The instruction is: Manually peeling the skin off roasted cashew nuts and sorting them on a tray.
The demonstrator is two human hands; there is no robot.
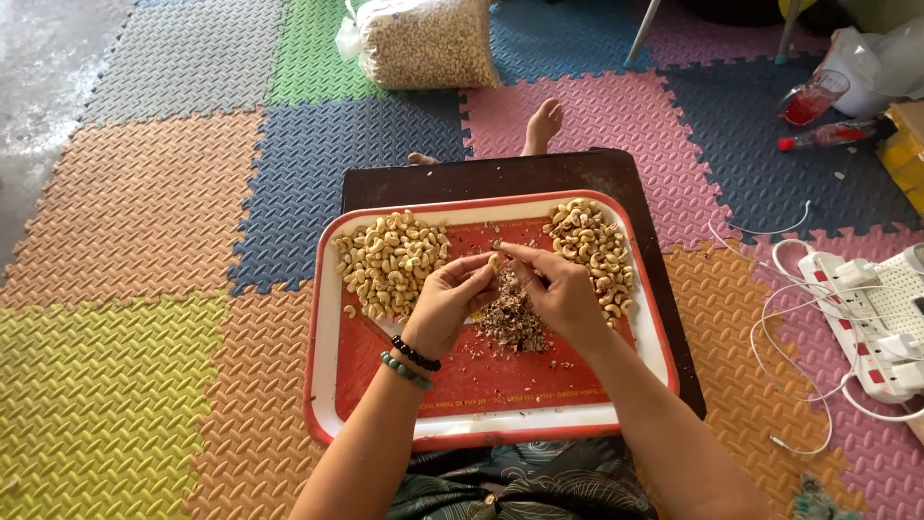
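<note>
Nut sack [428, 40], power strip [871, 323], red cup [813, 96]

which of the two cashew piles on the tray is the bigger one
The left pile of cashews, by the tray's left rim, is bigger and spreads wider. The right pile is narrower and partly hidden behind the right hand.

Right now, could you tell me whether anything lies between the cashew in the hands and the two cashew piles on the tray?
Nothing visible does. Both hands hold the cashew above the red tray; the left pile and right pile lie openly beside it.
</note>
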